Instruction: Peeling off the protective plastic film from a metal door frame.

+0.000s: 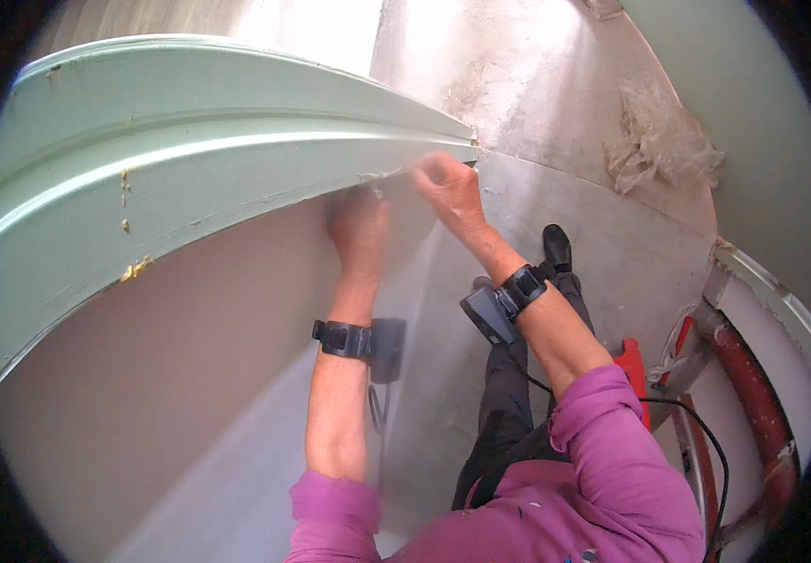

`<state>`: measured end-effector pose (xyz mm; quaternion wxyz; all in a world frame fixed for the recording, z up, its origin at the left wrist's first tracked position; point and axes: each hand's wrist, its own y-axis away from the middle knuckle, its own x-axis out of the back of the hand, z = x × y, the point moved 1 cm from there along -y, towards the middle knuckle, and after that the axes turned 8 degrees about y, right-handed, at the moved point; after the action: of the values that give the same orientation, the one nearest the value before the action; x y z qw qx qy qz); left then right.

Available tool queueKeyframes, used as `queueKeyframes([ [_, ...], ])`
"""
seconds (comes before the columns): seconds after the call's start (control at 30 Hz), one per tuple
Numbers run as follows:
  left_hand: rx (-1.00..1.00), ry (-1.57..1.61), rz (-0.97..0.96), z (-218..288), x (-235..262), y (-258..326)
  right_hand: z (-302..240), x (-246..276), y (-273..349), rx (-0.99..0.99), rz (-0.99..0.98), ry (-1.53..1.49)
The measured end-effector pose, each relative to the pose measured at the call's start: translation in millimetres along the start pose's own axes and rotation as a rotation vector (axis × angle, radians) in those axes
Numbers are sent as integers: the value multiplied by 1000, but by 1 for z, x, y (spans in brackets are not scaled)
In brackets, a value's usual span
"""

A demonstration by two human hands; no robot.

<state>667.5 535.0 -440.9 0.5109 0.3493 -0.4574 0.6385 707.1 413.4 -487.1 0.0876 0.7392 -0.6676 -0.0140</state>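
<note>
A pale green moulded door frame (236, 169) curves across the upper left, above a smooth whitish panel (189, 310). My left hand (360, 230) is raised to the frame's lower edge near its right end. Motion blurs it and its fingertips are hard to make out. A small whitish scrap of film or tape (375, 190) shows just above those fingers. My right hand (450, 192) is beside it at the same edge, fingers curled into a pinch. Whatever they grip, if anything, is too small or blurred to name. Both wrists carry black strapped devices.
Crumpled clear plastic film (659, 141) lies on the dusty grey floor (602, 239) at the upper right. A red object (632, 375) and a dark red pipe (752, 385) are at right. A black cable (720, 450) loops beside my right arm. Yellowish residue (136, 269) marks the frame.
</note>
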Motion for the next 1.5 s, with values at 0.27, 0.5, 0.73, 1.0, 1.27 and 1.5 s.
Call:
queueKeyframes([
  [0.27, -11, 45, 21, -2, -3, 0, -1, 2, 0, 54, 22, 15],
  [0.5, -7, -48, -11, 0, -1, 0, 4, 9, 23, 26, -106, -83],
  [0.73, 1, 31, -11, -2, -1, 0, -2, 1, 4, -6, 8, -68],
  [1.0, 3, 13, -2, -3, -1, 1, -1, -2, -1, 55, 4, -16],
  [1.27, 16, -45, -30, -8, -4, 4, 12, -7, 18, 169, -161, 30],
  [1.5, -5, 1, 6, -7, -4, 4, 13, -1, 13, 65, 6, 69],
])
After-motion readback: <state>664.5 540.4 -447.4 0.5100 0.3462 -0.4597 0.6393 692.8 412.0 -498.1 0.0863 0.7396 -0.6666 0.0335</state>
